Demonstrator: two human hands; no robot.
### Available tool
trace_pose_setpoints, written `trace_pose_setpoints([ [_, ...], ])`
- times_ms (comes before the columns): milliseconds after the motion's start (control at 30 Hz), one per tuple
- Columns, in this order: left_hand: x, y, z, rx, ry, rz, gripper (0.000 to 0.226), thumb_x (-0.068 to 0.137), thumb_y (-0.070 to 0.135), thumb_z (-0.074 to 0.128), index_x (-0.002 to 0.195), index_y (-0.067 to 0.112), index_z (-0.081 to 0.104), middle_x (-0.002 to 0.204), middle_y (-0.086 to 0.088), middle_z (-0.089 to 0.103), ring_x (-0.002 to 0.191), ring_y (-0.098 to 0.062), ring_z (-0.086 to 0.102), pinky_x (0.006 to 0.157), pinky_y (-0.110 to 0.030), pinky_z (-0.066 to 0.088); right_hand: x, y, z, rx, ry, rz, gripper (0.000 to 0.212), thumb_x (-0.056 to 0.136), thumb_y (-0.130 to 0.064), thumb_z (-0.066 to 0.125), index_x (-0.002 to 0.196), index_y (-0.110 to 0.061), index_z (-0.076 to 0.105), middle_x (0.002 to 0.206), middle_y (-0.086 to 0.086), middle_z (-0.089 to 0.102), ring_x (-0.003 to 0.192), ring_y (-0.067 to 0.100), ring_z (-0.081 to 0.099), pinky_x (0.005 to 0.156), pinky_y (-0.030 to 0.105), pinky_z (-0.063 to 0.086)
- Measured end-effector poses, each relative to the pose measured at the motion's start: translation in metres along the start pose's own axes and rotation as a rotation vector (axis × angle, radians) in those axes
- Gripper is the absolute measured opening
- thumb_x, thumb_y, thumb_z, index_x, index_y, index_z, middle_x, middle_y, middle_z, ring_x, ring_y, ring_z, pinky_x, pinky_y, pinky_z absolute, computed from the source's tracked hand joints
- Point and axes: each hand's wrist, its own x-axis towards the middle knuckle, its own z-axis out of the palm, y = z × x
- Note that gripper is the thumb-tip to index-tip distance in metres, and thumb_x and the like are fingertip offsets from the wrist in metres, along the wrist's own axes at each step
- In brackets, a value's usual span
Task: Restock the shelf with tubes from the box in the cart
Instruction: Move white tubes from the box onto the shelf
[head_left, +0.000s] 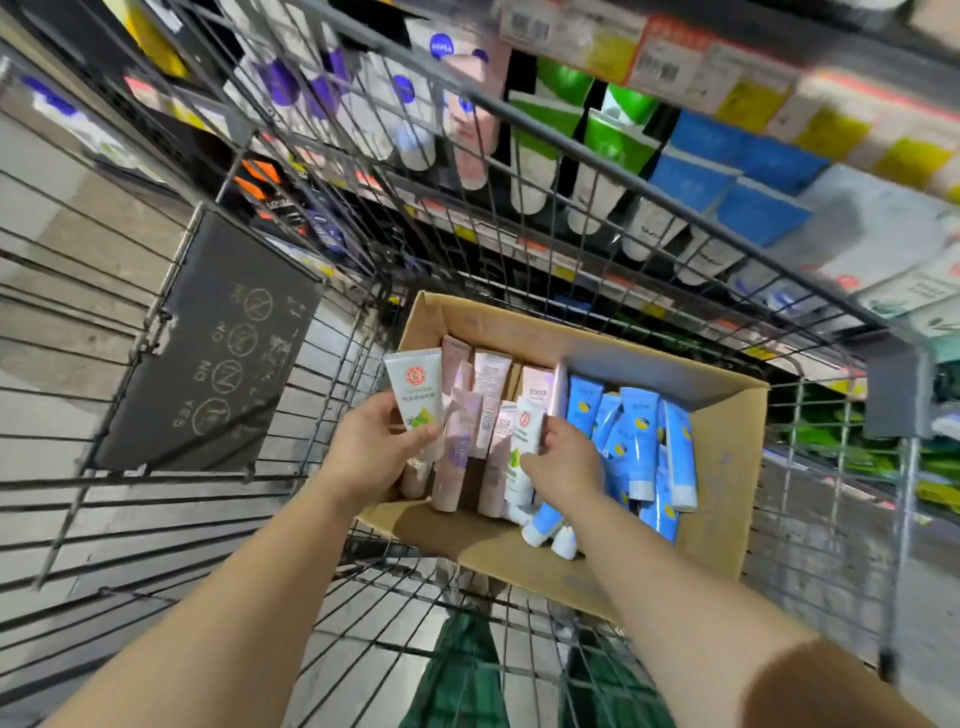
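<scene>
A white tube with a red round emblem (415, 389) stands upright at the left end of the cardboard box (722, 467), pinched by the left hand (371, 452), whose thumb lies across its lower front while the curled fingers wrap behind it; a second white tube of the same kind (524, 441) sits near the middle of the box, and the right hand (566, 462) grips it, thumb on its face and fingers bent round its far edge; between and behind the two stand several pink tubes (460, 447), caps down, leaning on one another; to the right lies a loose heap of blue tubes (628, 441) with white caps, filling that side of the box; the box rests on the wire floor of the cart (332, 244), against its right wall; a dark placard with circled signs (208, 353) hangs on the cart's far end; beyond the wire the shelf (519, 228) carries rows of hanging tubes, white and purple, pink, green-topped and blue, with yellow and red price labels (670, 57) along the edge above.
</scene>
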Motion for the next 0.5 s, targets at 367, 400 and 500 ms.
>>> trace_pose_setpoints([
  [367, -0.069, 0.121, 0.024, -0.024, -0.357, 0.102, 0.019, 0.089, 0.018, 0.067, 0.107, 0.022, 0.06, 0.101, -0.005, 0.07, 0.085, -0.02, 0.067, 0.081, -0.042, 0.056, -0.098, -0.03, -0.148, 0.932, -0.285, 0.006, 0.015, 0.095, -0.007, 0.055, 0.095, -0.02, 0.063, 0.088, 0.0, 0.07, 0.078, 0.015, 0.063, 0.072, 0.04, 0.052],
  [400, -0.078, 0.142, 0.03, -0.047, -0.401, 0.113, 0.021, 0.091, 0.016, 0.065, 0.11, 0.016, 0.059, 0.103, -0.011, 0.069, 0.085, -0.022, 0.064, 0.079, -0.043, 0.053, -0.109, -0.033, -0.169, 0.975, -0.282, -0.035, 0.016, 0.096, -0.009, 0.054, 0.098, -0.021, 0.064, 0.092, 0.001, 0.071, 0.082, 0.017, 0.064, 0.078, 0.045, 0.052],
  [500, -0.11, 0.209, 0.056, -0.106, -0.551, 0.204, 0.025, 0.088, 0.019, 0.068, 0.11, 0.011, 0.058, 0.103, -0.023, 0.064, 0.083, -0.028, 0.059, 0.072, -0.042, 0.05, -0.145, -0.039, -0.232, 1.003, -0.205, -0.181, 0.017, 0.098, -0.014, 0.051, 0.107, -0.023, 0.063, 0.107, 0.002, 0.07, 0.095, 0.021, 0.065, 0.09, 0.052, 0.047],
])
